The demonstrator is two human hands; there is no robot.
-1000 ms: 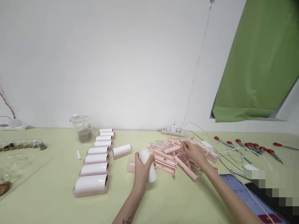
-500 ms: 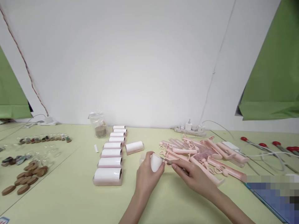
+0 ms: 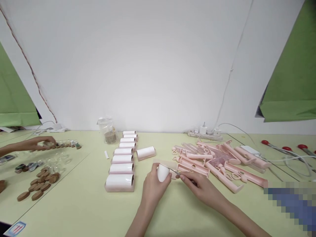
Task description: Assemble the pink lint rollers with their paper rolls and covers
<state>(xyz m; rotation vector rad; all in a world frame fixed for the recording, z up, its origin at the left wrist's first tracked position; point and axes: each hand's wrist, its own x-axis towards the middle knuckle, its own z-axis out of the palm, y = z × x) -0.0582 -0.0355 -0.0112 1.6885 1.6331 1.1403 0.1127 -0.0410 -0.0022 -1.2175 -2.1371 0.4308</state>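
My left hand is wrapped round a white paper roll, holding it just above the pale green table. My right hand pinches a thin metal tool whose tip points at the roll's open end. A row of finished white rolls in pink holders lies to the left of my hands. One loose roll lies beside that row. A pile of pink plastic handles and covers sits to the right.
Another person's hand reaches over small glass bottles and corks at the far left. A clear bag stands by the wall. A power strip with cables and red-handled tools lie at the back right.
My right hand left the pink pile with a thin tool and brought it to the roll in my left hand. The view swung left, and another person's hand came into sight.
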